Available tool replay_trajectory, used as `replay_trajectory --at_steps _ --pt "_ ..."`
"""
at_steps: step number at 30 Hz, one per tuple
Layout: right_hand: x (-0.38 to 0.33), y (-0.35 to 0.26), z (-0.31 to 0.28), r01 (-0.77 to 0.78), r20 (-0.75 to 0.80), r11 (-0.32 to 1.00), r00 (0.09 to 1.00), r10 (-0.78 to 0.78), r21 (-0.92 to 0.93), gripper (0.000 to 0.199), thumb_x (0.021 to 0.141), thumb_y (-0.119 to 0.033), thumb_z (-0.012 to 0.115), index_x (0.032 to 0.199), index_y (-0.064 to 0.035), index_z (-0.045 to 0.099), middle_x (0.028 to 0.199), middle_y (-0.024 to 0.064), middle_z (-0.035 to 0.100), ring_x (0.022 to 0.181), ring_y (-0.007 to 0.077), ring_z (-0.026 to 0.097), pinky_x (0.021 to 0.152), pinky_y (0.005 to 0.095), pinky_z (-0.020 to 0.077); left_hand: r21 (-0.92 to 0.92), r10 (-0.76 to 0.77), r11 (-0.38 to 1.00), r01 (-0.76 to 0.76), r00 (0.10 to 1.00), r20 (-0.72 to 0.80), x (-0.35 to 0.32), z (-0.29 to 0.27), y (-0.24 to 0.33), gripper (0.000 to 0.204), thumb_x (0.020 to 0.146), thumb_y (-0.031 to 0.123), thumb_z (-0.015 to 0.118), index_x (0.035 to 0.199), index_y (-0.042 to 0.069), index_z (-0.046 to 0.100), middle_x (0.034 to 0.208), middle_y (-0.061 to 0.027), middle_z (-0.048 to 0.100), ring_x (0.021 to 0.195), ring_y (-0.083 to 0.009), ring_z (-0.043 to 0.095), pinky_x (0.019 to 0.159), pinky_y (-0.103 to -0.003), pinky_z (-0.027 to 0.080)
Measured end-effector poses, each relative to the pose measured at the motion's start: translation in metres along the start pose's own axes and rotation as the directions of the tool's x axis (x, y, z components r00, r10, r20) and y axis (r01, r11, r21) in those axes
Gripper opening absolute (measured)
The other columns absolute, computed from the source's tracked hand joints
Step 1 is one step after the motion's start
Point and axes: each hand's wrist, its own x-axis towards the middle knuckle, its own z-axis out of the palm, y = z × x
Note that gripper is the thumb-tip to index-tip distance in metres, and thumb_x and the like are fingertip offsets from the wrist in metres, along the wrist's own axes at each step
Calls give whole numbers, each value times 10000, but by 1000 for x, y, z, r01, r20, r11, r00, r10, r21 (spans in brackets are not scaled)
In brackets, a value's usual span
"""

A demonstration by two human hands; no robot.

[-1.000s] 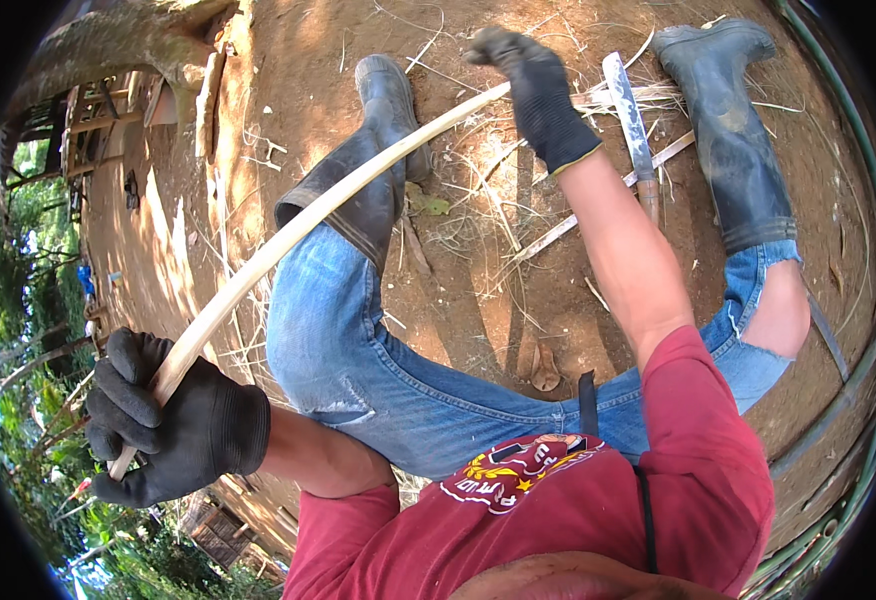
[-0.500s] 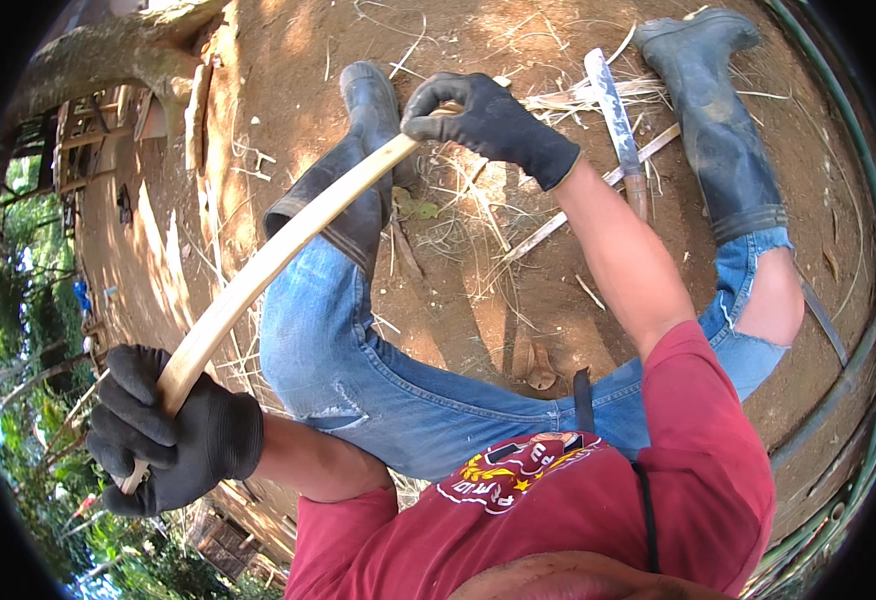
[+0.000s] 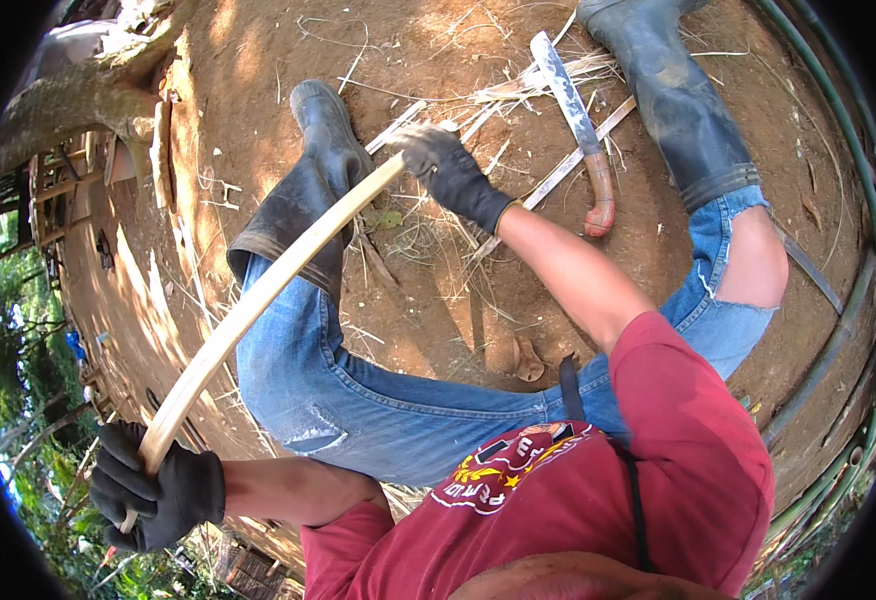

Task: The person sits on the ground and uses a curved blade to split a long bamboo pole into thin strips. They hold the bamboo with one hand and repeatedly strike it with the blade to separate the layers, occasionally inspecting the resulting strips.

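Our gloved left hand (image 3: 158, 490) fists one end of the bent bamboo strip (image 3: 268, 290); right hand (image 3: 445, 165) clamps the far end, over our left knee. Machete (image 3: 576, 120) lies on the dirt.

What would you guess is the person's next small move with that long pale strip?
Probably sliding the right hand back along the bamboo strip: both gloved hands grip its ends, the left hand low, and it bows over the knee, while the machete lies unused on the ground.
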Motion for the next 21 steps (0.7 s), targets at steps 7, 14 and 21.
replay_trajectory --at_steps 7,14,21 --pt "9 69 -48 -229 -271 863 956 112 -451 407 996 -300 470 1330 -74 532 1281 188 597 1210 336 549 1102 464 341 -122 -17 992 23 999 48 -3 0 -2 292 788 323 527 555 187 416 424 56 355 347 -68 312 529 -272 274" --pt "3 49 -54 -642 -252 755 715 652 131 618 945 -546 557 1188 21 603 1073 177 682 1068 297 640 914 392 488 -139 64 988 -60 998 25 7 -3 33 316 809 316 503 527 203 415 375 83 354 311 -55 334 474 -234 276" --pt "6 7 -62 -374 152 194 719 678 907 437 950 -408 621 1068 13 624 914 144 691 731 202 704 679 303 590 -244 142 962 -122 988 67 0 -11 97 387 854 367 480 506 214 404 374 86 367 302 -51 343 444 -222 284"
